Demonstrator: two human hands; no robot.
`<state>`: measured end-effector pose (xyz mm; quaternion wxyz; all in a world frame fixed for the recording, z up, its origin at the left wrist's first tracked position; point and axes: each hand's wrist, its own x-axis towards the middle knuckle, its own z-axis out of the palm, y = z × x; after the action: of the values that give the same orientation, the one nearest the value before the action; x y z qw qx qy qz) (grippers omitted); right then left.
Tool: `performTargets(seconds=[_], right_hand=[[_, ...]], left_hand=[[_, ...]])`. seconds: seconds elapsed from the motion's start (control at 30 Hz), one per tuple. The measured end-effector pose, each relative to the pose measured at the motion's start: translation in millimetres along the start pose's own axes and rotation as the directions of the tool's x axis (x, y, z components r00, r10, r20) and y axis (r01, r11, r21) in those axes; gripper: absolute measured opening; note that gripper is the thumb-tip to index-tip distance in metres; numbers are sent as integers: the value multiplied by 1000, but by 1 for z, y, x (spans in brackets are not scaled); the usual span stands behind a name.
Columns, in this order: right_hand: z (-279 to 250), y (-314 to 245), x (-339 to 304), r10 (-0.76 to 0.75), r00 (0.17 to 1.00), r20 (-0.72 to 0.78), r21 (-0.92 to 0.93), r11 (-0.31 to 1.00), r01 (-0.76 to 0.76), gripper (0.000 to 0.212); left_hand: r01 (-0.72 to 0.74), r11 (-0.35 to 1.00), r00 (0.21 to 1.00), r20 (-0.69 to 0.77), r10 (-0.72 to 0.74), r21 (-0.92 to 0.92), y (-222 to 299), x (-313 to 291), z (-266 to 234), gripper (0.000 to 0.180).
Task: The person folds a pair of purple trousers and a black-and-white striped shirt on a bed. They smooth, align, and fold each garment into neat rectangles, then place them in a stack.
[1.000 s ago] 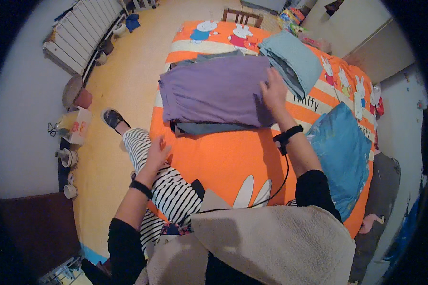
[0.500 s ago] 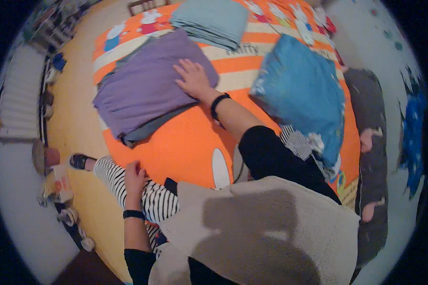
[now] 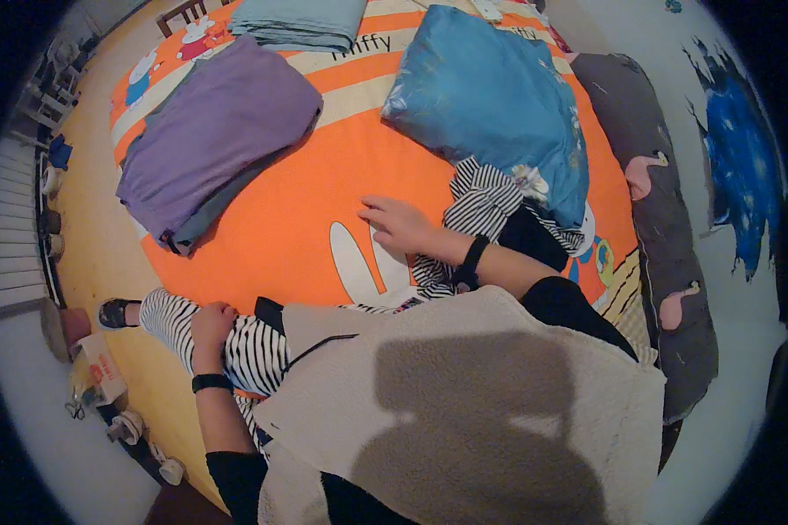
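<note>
Moving off the purple sheet, her right hand is now lying open, palm down, mid-bed; the left hand is resting curled on her striped knee. Two folded piles are sitting near the bed's far-left corner.

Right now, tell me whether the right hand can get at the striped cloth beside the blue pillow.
Probably yes. The right hand lies flat on the orange bedspread, and the striped cloth sits just to its right, partly under the blue pillow. Nothing lies between them.

Orange bedspread matt cotton-like cloth; purple folded blanket soft matt; blue pillow slightly glossy; cream fleece fuzzy.
</note>
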<state>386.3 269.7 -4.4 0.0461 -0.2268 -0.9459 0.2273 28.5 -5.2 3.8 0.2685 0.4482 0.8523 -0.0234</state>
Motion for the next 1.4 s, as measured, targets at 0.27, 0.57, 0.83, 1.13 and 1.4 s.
performTargets(seconds=[0.27,0.57,0.83,1.13,1.4], right_hand=[[-114,64,-29,337,896,-287,-19,934,-357,57],[-66,185,-133,969,183,-167,626,248,-739,67],[-80,19,46,605,787,-122,934,337,-114,34],[-49,-173,109,-351,930,111,821,560,113,44],[-35,-67,86,29,999,-45,111,994,-23,59]], left_hand=[[-38,998,995,-93,33,-56,-4,-10,4,31],[-78,993,970,-236,56,-85,-2,-24,5,32],[-101,993,943,-325,75,-64,8,-41,2,27],[-95,995,926,-364,103,38,15,-55,4,24],[-114,993,907,-408,106,4,21,-57,2,23]])
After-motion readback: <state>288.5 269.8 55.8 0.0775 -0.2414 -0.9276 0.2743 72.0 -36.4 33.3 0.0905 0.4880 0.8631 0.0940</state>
